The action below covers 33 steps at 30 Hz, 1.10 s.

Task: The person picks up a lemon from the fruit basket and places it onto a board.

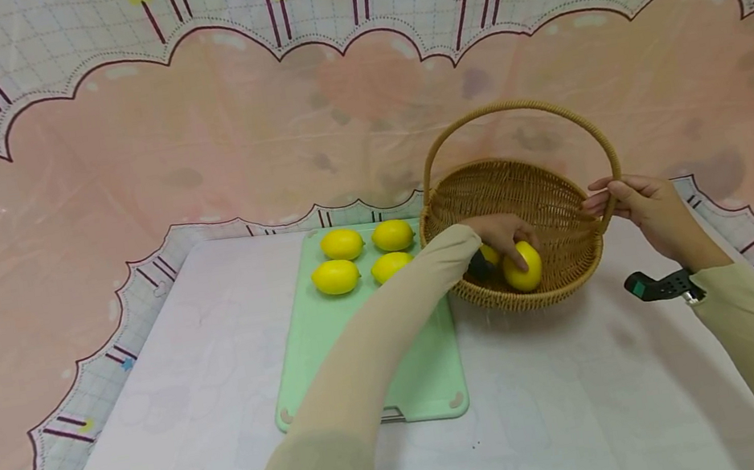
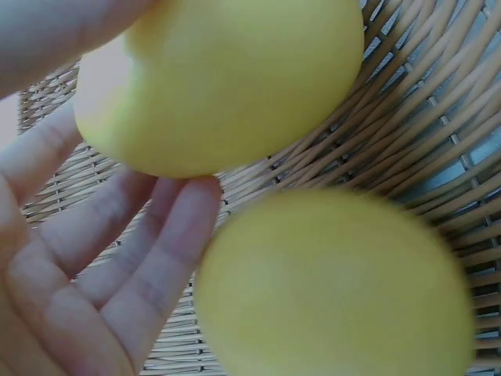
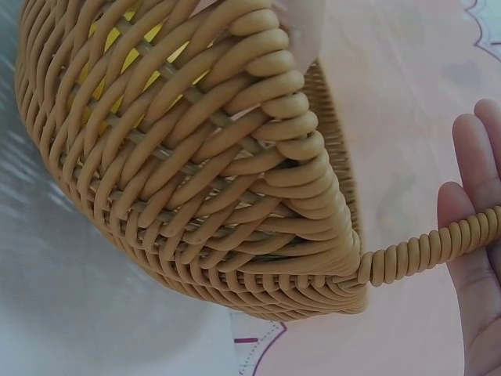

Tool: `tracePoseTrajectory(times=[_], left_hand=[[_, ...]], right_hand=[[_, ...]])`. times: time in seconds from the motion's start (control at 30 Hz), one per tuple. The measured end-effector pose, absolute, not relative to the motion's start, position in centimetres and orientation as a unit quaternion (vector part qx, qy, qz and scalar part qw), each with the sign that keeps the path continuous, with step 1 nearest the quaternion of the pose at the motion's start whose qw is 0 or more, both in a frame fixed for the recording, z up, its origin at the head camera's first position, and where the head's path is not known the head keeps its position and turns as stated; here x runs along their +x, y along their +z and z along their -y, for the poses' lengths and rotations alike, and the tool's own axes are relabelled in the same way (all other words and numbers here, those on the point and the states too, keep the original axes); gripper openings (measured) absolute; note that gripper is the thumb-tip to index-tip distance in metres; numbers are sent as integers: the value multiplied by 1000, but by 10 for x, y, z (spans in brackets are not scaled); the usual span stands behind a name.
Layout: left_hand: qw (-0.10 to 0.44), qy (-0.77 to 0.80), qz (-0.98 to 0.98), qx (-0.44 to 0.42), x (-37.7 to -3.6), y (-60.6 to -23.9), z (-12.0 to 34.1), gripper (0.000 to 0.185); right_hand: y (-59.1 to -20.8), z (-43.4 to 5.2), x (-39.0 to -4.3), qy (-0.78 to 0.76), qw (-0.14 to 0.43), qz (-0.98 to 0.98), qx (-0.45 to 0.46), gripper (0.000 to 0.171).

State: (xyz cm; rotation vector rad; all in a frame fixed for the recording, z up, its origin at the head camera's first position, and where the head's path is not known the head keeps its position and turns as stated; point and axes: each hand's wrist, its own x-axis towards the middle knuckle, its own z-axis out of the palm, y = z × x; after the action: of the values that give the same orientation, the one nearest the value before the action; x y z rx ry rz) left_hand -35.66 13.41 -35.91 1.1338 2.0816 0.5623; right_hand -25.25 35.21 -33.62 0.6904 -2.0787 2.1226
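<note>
Starting at the left, four lemons (image 1: 361,256) are sitting in a two-by-two block at the far end of a green cutting board (image 1: 375,365), and the near half of that board is lying bare on the pale table cover (image 1: 193,425). The left hand (image 1: 505,236) is reaching over the near rim into the wicker basket (image 1: 547,201), with its fingers curling over the top of one lemon (image 1: 523,267) that is resting inside against the near wall. The left wrist view is showing that fruit sitting against the fingers (image 2: 117,258) and a second lemon (image 2: 337,286) just beside it on the weave. Further right, the right hand (image 1: 636,204) is gripping the looped handle (image 1: 512,108) where it joins the rim, fingers folded around the coil.

Probably the main risk: the grip looks more like fingers draped over the fruit than a full wrap, so the smooth lemon could slip and roll back in. Dragging it against the near wall could also tip the light basket if the handle grip loosens. The arch overhead is leaving a limited gap to work in, while the board's near half is offering plenty of landing room.
</note>
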Motion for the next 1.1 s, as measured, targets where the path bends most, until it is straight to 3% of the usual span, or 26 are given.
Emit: tracePoseTrajectory(times=[0.33,0.7,1.1], left_hand=[[340,173,-803,458,-357,-358,-135,51],[357,228,-784,454,-356,-359,-134,44],[311,259,-798,446,-357,-363,-135,44]], right_hand=[[-336,-352,-252,699,44,679,222,27],[-336,-351,-251,693,48,687,213,27],[-335,-351,-251,691,46,687,221,28]])
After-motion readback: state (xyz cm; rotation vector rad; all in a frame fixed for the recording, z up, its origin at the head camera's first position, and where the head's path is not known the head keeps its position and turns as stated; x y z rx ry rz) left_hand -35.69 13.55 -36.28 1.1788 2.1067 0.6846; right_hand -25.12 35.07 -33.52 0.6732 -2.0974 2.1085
